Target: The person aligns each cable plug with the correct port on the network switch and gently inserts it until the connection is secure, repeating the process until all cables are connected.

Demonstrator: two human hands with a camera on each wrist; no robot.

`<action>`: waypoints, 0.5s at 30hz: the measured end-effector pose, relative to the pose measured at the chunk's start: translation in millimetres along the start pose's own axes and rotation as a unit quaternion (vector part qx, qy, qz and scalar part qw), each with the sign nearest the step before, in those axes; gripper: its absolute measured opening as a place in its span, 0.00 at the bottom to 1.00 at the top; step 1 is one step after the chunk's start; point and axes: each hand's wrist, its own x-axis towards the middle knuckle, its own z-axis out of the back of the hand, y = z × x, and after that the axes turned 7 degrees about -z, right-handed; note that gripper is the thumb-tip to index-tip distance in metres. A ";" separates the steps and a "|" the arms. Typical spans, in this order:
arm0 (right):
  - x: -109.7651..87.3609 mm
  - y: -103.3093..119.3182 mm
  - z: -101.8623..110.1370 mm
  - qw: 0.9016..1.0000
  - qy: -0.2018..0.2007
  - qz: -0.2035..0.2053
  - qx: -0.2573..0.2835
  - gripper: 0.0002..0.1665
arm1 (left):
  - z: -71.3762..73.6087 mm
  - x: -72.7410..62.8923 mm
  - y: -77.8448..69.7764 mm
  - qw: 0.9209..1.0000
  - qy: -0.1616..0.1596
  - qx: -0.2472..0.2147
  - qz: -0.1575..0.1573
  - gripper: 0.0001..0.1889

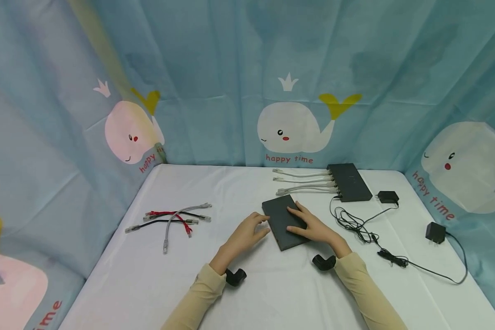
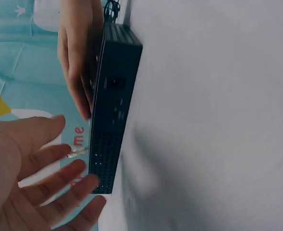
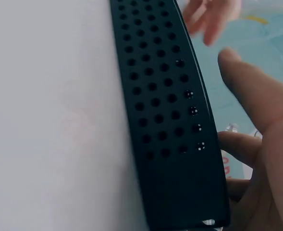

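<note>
A flat black network switch box (image 1: 279, 219) lies at an angle on the white table between both hands. My right hand (image 1: 315, 228) rests on its top from the right, fingers spread and fairly straight. The left hand (image 1: 246, 233) is at the box's left edge, fingers loosely bent with nothing in them. In the left wrist view, the near side of the box (image 2: 113, 91) shows a round power socket and rows of vent holes. Another side, full of vent holes (image 3: 155, 103), fills the middle of the right wrist view.
A second black switch box (image 1: 350, 182) with several pale cables (image 1: 303, 179) plugged in stands at the back right. Two black power adapters (image 1: 387, 197) with coiled cords (image 1: 356, 225) lie right. Short red, black and grey network cables (image 1: 175, 219) lie crossed at left.
</note>
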 end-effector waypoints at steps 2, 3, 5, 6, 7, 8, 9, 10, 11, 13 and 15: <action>-5.9 0.7 -0.6 1.000 0.008 -0.002 0.003 0.47 | 1.1 4.7 2.8 1.000 -0.001 0.023 -0.014 0.23; -8.6 0.9 -0.8 1.000 0.012 0.000 0.002 0.48 | 1.0 7.3 4.5 0.999 -0.001 0.036 -0.021 0.23; -13.4 1.5 -1.2 1.000 0.019 -0.001 0.001 0.50 | -0.1 12.6 8.6 0.998 -0.004 0.055 -0.031 0.24; -15.5 2.0 -1.4 1.000 0.022 0.000 0.001 0.51 | -1.0 15.3 11.0 0.997 -0.007 0.063 -0.033 0.24; -17.4 2.6 -1.7 1.000 0.024 0.001 0.000 0.51 | -1.7 17.8 13.2 0.997 -0.010 0.069 -0.032 0.25; -19.2 3.4 -2.2 1.000 0.023 0.004 -0.002 0.52 | -2.3 20.1 15.0 0.997 -0.013 0.075 -0.030 0.26; -20.8 4.5 -3.1 1.000 0.019 0.006 -0.010 0.52 | -2.9 22.2 16.9 0.996 -0.017 0.079 -0.029 0.26; -22.3 6.0 -4.2 1.000 0.011 0.010 -0.024 0.53 | -3.5 24.2 18.8 0.996 -0.019 0.082 -0.027 0.27; -23.8 7.8 -5.8 0.999 0.001 0.014 -0.041 0.53 | -4.0 26.1 20.9 0.996 -0.020 0.086 -0.026 0.28; -26.6 12.8 -9.9 0.996 -0.025 0.021 -0.085 0.54 | -3.3 29.1 21.3 0.995 -0.019 0.099 -0.028 0.29; -29.4 18.9 -15.1 0.990 -0.052 0.025 -0.132 0.56 | -3.5 32.3 22.4 0.994 -0.015 0.103 -0.033 0.30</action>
